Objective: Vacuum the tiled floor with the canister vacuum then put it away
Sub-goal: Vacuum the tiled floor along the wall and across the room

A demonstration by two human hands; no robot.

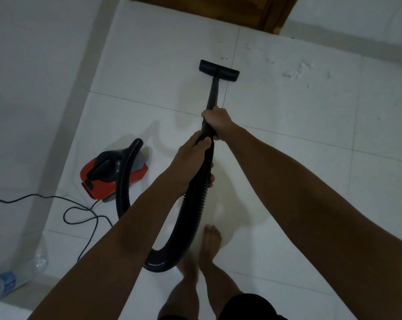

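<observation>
While both our hands clench the wand [212, 93], right hand [217, 122] fwd, left hand [190, 162] on hose, floor head [219, 70] sits left of the debris [297, 70]; wand axis points straight ahead, so we'd swing right.

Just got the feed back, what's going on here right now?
A person is vacuuming a white tiled floor. The right hand grips the black wand, the left hand holds the ribbed hose just behind it. The floor head sits flat on the tiles, short of the white debris to its right. The red canister sits at left, cord trailing.
</observation>
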